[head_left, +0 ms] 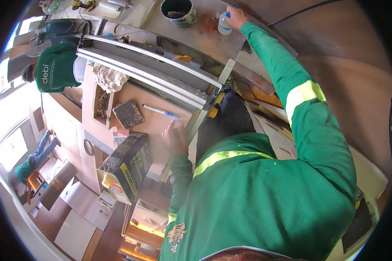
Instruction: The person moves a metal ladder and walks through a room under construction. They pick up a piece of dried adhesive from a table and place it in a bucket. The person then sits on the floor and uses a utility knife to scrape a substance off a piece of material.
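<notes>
At the far right, my right hand reaches out and closes around the top of a small translucent plastic bottle with blue at its neck. The bottle stands on a dusty bench beside a dark bucket. Close to my body, my left hand hovers over a wooden worktop, slightly blurred, its fingers loosely extended and holding nothing I can see. Near its fingertips lies a blue-and-white marker pen. A dark rectangular can with yellow markings sits just left of that hand.
Metal rails run between worktop and bench. A speckled dark square block, a crumpled white cloth and a wooden box occupy the worktop. A yellow power drill lies far left. One person bends nearby; another is farther off.
</notes>
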`<state>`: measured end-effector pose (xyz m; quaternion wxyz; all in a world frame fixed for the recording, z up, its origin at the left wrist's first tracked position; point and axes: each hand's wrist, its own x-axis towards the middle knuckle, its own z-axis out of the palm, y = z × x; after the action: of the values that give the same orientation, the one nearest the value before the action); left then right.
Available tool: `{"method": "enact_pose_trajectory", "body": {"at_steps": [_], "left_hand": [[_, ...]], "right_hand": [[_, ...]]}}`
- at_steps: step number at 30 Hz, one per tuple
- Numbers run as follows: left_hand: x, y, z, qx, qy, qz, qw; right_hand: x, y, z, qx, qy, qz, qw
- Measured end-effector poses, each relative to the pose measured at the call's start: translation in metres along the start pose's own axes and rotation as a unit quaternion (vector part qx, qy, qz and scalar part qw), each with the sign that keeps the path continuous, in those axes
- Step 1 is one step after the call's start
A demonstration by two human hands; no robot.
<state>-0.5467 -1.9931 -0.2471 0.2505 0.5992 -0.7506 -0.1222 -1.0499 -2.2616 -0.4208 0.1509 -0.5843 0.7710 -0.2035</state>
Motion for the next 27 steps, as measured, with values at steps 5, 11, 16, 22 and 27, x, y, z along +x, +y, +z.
{"method": "enact_pose_trajectory", "body": {"at_steps": [5, 11, 16, 22, 27], "left_hand": [[0.002, 0.0, 0.007, 0.036, 0.001, 0.013, 0.999], [0.001, -0.002, 0.008, 0.069, -0.016, 0.009, 0.997], [0.006, 0.002, 0.011, 0.054, -0.028, -0.017, 0.998], [0.004, 0.003, 0.009, 0.094, -0.026, -0.012, 0.995], [0.018, -0.001, 0.006, 0.043, -0.045, -0.011, 0.998]], "right_hand": [[0.06, 0.042, 0.081, 0.055, -0.041, 0.049, 0.996], [0.125, 0.05, 0.137, 0.058, -0.061, 0.08, 0.993], [0.17, 0.033, 0.111, 0.011, -0.099, 0.028, 0.995], [0.206, 0.014, 0.11, -0.008, -0.076, 0.037, 0.996], [0.211, 0.038, 0.125, 0.021, 0.014, 0.047, 0.999]]}}
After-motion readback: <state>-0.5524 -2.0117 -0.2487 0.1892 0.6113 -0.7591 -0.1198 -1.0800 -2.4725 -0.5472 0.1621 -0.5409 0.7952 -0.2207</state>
